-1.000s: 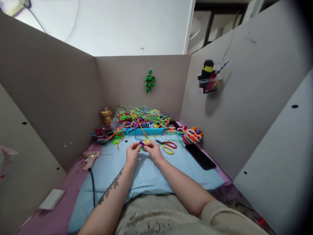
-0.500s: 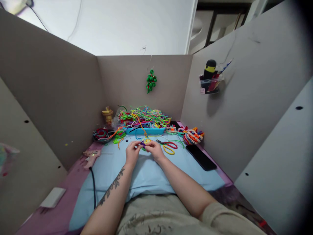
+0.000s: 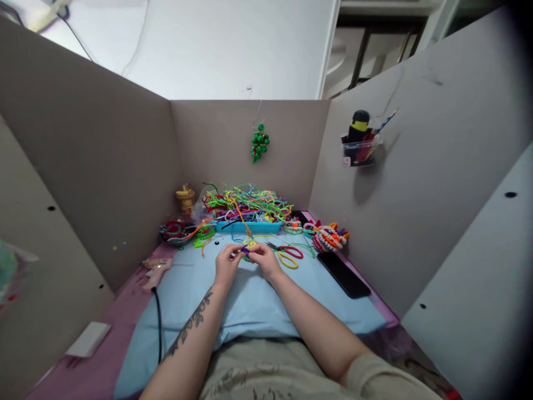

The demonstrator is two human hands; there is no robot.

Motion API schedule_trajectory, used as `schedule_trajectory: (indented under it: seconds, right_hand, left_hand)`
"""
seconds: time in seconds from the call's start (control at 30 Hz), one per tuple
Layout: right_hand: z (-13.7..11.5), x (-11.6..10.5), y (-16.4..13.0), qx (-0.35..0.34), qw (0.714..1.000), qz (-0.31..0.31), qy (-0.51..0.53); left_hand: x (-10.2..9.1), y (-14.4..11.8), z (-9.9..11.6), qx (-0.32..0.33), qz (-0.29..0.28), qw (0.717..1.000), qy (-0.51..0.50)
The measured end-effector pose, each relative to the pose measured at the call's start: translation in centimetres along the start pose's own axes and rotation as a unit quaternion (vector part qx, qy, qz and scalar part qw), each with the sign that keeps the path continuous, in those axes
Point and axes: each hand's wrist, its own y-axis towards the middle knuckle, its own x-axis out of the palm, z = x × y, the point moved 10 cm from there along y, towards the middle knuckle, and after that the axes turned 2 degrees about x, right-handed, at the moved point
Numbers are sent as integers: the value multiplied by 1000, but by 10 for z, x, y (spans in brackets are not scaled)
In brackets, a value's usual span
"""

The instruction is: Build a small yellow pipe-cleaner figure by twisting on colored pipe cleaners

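Left hand: the left hand (image 3: 226, 265) pinches a small knot (image 3: 248, 248) of purple and yellow cord at its fingertips, over the far part of the pillow.
Right hand: the right hand (image 3: 264, 259) pinches the same knot from the other side; the two hands meet at it, fingertips nearly touching.
Knot: held just above the pillow, close before the tray; an orange cord (image 3: 241, 216) runs from it up toward the tray.
Pillow: a pale blue pillow (image 3: 250, 305) lies across the person's lap and covers most of the bench; both forearms rest on it.
Bench: a pink bench (image 3: 104, 355) shows around the pillow, mostly to the pillow's left.
Tray: a blue tray (image 3: 249, 226) sits just beyond the pillow, heaped with bright cords (image 3: 245, 201) in green, yellow, pink and orange.
Scissors: scissors (image 3: 287, 254) with red and yellow handles lie on the pillow, just right of the hands.
Phone: a dark phone (image 3: 345, 274) lies at the pillow's right edge.
Braids: a pile of woven pieces (image 3: 328, 237) sits beyond the phone, right of the tray.
Glue gun: a pink glue gun (image 3: 155, 269) rests at the pillow's left edge, its black cable (image 3: 159, 328) trailing over the pillow.
Walls: grey cardboard walls (image 3: 95, 166) fence the bench on three sides; a green ornament (image 3: 259, 143) hangs on the back one, above the tray.
Room: a white wall (image 3: 216, 44) rises beyond the cardboard.
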Motion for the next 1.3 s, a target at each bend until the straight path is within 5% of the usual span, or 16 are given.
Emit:
schedule_trajectory:
  seconds: [1.3]
  right_hand:
    - [-13,4,-8,-18,999,-21,-40]
  left_hand:
    - [6,0,0,-35,-19,999,7]
